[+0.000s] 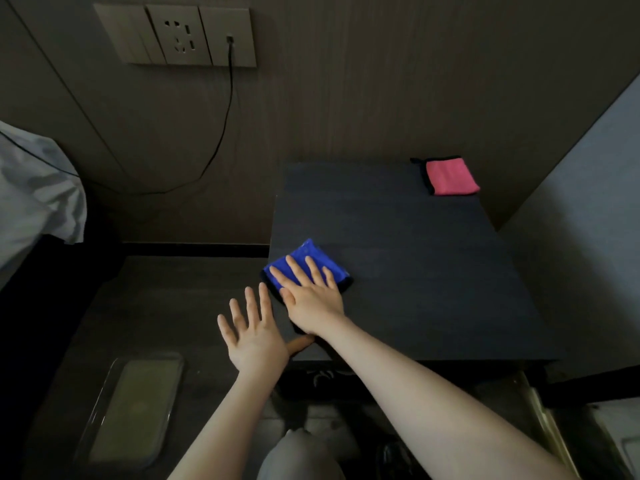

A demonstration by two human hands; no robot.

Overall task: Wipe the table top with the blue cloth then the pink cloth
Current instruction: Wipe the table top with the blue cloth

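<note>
The right hand point(313, 294) presses the blue cloth point(304, 263), fingers straight and spread, at the dark tabletop's point(415, 258) left edge, hiding the cloth's near part. The left hand point(254, 332) hovers with fingers wide beside it. The pink cloth point(450, 176) lies at the far right corner.

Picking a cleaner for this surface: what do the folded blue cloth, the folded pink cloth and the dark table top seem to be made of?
Blue cloth: looks like plush microfibre, fuzzy nap, dark edging. Pink cloth: the same kind, soft pile, black trim. Table top: probably matt dark wood-look laminate, faint grain lines, no gloss.
</note>
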